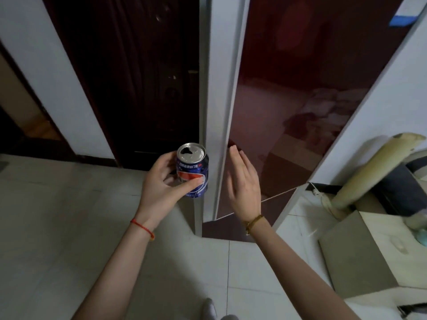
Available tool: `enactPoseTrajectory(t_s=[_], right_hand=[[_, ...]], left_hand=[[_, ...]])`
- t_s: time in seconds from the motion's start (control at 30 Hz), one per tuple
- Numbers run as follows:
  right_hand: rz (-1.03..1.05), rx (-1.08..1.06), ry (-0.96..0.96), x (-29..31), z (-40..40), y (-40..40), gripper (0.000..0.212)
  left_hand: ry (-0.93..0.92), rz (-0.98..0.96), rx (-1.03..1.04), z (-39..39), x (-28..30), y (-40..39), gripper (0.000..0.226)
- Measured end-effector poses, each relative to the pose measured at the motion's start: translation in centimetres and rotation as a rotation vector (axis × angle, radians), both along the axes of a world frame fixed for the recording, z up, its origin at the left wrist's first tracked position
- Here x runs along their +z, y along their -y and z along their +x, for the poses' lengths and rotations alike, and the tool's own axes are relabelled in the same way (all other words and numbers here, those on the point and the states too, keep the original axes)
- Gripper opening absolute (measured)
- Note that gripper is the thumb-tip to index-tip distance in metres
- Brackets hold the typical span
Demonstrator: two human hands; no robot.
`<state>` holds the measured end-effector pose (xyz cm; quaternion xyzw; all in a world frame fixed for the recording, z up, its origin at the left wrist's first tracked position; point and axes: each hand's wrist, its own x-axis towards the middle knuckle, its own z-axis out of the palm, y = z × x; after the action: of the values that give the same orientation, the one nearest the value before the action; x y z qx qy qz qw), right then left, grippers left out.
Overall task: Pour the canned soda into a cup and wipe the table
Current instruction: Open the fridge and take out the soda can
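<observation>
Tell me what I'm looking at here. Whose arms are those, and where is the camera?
There is no machine here, just a person. The camera sits on the person's head and looks forward and down, so you see their own two arms reaching out, and the picture bends at the edges.

The left hand has a grip around a blue soda can. The can is upright and its top is already open. The right hand is open and holds nothing; its fingertips reach toward the edge of a shiny dark red door.

Below is a pale tiled floor. On the right stands a cardboard box. No cup or table shows in this picture.
</observation>
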<state>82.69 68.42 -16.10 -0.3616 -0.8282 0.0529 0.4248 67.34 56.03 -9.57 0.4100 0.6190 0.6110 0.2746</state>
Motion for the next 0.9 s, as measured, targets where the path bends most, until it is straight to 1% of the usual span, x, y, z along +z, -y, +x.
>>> enactPoseTrajectory(t_s=[0.2,0.4,0.67,0.9], right_hand=[[-0.045,0.120,0.037,0.6,-3.4,-4.9,0.063],[-0.119,0.140,0.045,0.4,-5.9,-10.0,0.069],[-0.218,0.074,0.083,1.0,-9.6,-15.0,0.072],[-0.283,-0.029,0.039,1.5,-12.4,-17.0,0.072]], left_hand=[[-0.003,0.008,0.065,-2.0,-0.3,-3.5,0.066],[-0.025,-0.002,0.103,-3.8,-0.3,-6.6,0.066],[-0.014,-0.011,0.091,-7.3,-0.6,-10.8,0.066],[-0.013,-0.009,-0.009,-11.2,-0.3,-14.3,0.064]])
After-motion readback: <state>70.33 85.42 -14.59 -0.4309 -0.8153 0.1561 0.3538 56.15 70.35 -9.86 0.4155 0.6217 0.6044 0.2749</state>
